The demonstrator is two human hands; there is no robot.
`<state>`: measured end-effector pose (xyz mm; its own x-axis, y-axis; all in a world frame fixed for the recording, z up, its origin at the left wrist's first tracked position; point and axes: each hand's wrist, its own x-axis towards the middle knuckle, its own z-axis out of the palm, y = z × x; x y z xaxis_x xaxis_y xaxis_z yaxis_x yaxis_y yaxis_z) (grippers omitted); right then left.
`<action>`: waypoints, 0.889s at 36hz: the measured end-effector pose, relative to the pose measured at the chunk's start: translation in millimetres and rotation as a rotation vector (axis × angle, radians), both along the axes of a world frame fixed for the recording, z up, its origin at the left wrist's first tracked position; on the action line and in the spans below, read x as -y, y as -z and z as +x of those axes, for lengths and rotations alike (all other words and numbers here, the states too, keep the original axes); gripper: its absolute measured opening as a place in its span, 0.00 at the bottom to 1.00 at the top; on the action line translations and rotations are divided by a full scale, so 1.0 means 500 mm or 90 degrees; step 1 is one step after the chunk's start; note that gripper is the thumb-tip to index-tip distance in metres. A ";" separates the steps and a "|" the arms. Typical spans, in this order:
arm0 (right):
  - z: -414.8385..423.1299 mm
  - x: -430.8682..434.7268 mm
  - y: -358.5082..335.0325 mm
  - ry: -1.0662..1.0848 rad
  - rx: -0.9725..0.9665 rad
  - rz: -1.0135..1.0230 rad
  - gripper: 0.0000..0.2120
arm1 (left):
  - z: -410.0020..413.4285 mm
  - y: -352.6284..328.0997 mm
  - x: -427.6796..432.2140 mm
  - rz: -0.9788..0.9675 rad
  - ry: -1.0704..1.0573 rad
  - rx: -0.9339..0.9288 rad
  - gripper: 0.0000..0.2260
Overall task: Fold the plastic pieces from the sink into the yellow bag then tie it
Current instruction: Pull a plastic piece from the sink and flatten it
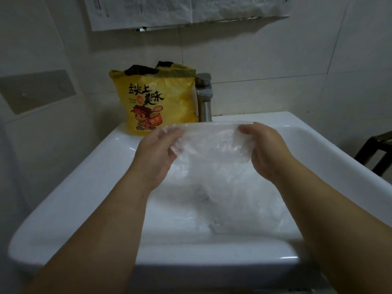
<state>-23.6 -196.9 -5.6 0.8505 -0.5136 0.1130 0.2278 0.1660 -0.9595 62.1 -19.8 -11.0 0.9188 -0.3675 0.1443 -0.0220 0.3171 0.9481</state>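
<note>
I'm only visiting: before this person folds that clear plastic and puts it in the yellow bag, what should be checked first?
1. Left hand grips the plastic piece: ok.
2. Right hand grips its other end: ok.
3. Piece spread between both hands, above the sink: ok.
4. Yellow bag upright on the sink's back ledge, untied: ok.
5. Room left inside the bag: cannot tell.
6. Basin emptied: not ok, more plastic lies there.
</note>
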 end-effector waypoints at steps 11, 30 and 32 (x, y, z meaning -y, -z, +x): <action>-0.008 0.004 0.007 0.106 0.030 -0.225 0.03 | 0.015 0.019 -0.009 0.213 -0.216 0.079 0.03; -0.023 0.010 -0.017 -0.226 -0.102 0.045 0.40 | -0.023 0.011 -0.006 0.311 0.047 0.135 0.03; -0.020 -0.007 -0.009 -0.235 -0.127 0.009 0.35 | -0.025 0.014 0.000 0.302 0.036 0.128 0.04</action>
